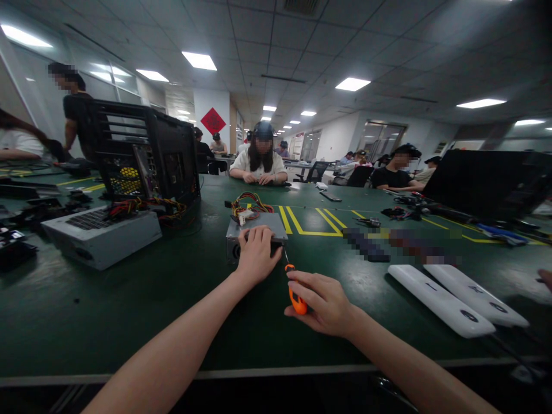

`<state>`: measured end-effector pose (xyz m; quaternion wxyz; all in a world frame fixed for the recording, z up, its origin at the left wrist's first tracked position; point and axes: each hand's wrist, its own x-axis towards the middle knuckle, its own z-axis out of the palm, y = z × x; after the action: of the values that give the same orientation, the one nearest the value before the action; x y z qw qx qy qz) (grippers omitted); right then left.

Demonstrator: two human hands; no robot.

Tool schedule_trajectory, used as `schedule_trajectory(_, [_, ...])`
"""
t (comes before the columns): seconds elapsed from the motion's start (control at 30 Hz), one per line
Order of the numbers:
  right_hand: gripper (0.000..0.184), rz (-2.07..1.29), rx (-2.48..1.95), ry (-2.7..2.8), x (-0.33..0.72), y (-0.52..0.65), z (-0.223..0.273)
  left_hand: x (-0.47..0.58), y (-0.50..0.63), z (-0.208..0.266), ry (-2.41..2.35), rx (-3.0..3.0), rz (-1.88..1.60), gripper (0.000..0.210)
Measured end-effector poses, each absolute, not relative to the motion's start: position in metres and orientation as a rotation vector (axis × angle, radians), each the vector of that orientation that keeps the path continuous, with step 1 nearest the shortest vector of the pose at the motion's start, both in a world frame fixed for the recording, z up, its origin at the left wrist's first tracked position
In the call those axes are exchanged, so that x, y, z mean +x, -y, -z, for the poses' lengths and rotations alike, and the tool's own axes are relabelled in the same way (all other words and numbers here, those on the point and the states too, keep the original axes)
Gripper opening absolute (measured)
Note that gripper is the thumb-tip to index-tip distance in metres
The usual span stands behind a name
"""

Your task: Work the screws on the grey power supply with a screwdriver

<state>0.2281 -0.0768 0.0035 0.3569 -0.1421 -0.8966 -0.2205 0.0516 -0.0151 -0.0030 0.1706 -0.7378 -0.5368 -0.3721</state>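
Observation:
A small grey computer power supply (276,223) sits on the green table in front of me, its coloured cables bunched on top. My left hand (257,253) grips it from the near side, with the fingers bent over its top edge and the thumb by its front right side. In my right hand (323,299) is an orange-and-black screwdriver (297,299), held between thumb and fingers. Its thin shaft points up and away, toward the near right corner of the power supply. Whether the tip touches the metal I cannot tell.
A larger grey power supply (103,236) lies at left before an open black computer case (146,155). Two white oblong devices (440,299) lie at right. Behind them are a dark phone-like slab (366,244) and a large black panel (487,184). A person (259,158) sits opposite.

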Motion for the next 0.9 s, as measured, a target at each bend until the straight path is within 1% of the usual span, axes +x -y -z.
schedule_trajectory(0.2, [0.03,0.363,-0.447,2.197,0.2286,0.0732,0.0027,0.0535,0.0165,0.0016,1.547,-2.084,1.064,0.025])
schedule_trajectory(0.33, [0.028,0.448,-0.441,2.287,0.2276,0.0734,0.0011,0.0545,0.0165,0.0014,1.545,-2.065,1.063,0.024])
schedule_trajectory(0.4, [0.028,0.483,-0.462,2.241,0.2282,0.0726,-0.0006,0.0547,0.0161,0.0018,1.544,-2.055,1.061,0.024])
schedule_trajectory(0.57, [0.02,0.438,-0.575,2.123,0.2305,0.0708,-0.0042,0.0552,0.0147,0.0027,1.543,-2.047,1.057,0.024])
schedule_trajectory(0.77, [0.018,0.47,-0.664,2.194,0.2275,0.0729,-0.0053,0.0562,0.0148,0.0019,1.56,-2.047,1.058,0.024])
schedule_trajectory(0.9, [0.021,0.492,-0.758,2.191,0.2281,0.0728,-0.0054,0.0566,0.0153,0.001,1.57,-2.049,1.065,0.023])
